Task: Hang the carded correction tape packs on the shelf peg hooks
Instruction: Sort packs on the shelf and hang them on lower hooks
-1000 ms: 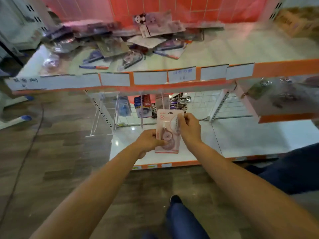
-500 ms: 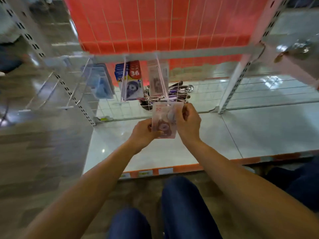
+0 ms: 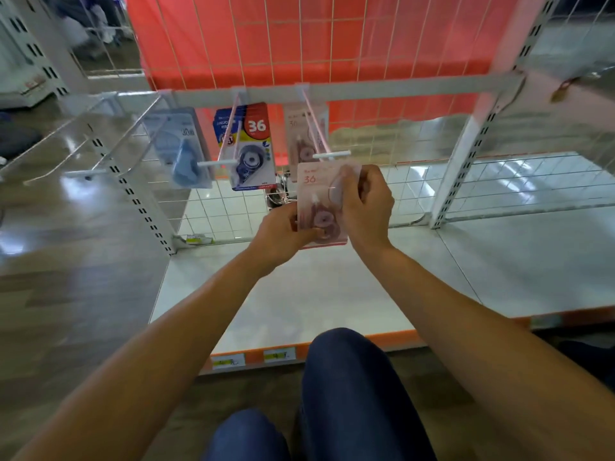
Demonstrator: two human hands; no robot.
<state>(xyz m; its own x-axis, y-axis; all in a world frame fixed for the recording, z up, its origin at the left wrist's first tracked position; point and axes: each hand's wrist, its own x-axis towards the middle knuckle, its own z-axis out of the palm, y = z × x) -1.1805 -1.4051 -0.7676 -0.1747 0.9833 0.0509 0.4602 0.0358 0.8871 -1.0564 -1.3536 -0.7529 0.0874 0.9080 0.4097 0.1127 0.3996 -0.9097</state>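
- I see the pink correction tape pack [image 3: 318, 207] held upright just below the tip of the rightmost peg hook [image 3: 331, 155].
- Left hand [image 3: 283, 235] pinches its lower edge; right hand [image 3: 366, 207] curls round its upper right side.
- Another pink pack [image 3: 299, 141] hangs on that hook.

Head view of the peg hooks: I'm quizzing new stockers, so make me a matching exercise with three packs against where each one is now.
Things:
1. pale blue pack
2. blue-and-yellow pack
3. nearest pink pack

Places:
A. held by the left hand and the right hand
B. hanging furthest left of the packs
C. hanging second from the left

Pairs: 1-B, 2-C, 3-A
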